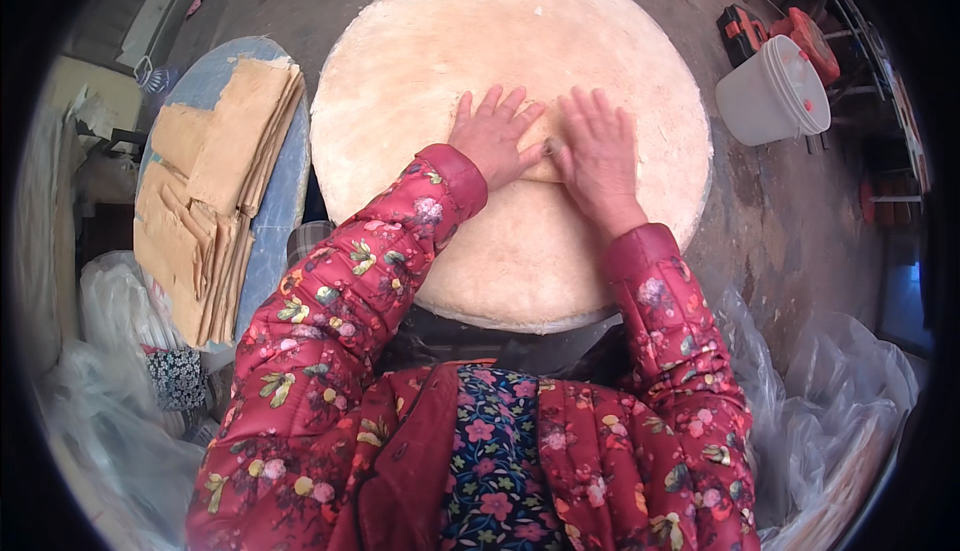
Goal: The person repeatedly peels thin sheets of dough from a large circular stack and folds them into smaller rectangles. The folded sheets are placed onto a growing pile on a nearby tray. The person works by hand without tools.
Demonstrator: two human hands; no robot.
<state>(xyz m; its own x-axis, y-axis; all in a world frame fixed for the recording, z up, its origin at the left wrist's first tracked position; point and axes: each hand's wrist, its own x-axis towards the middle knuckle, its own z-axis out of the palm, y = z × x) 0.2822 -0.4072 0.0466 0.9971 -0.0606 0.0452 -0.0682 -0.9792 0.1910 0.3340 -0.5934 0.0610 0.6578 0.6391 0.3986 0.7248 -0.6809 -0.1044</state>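
Note:
A large round griddle or board (510, 33), its surface coated in a pale tan layer, lies before me. Near its middle is a folded tan sheet (544, 170), like a thin flatbread or pancake. My left hand (498, 134) rests palm down on the sheet's left part with fingers spread. On its right part lies my right hand (598, 149), also palm down, slightly blurred, its thumb close to the left thumb. Both hands partly hide the sheet, so its full outline cannot be told.
Left of the round surface, folded tan sheets (236, 138) lie stacked on a blue round board (274, 258). A white plastic bucket (757, 93) stands at the right, beside a black and orange case (741, 34). Clear plastic sheeting (832, 371) lies at lower right.

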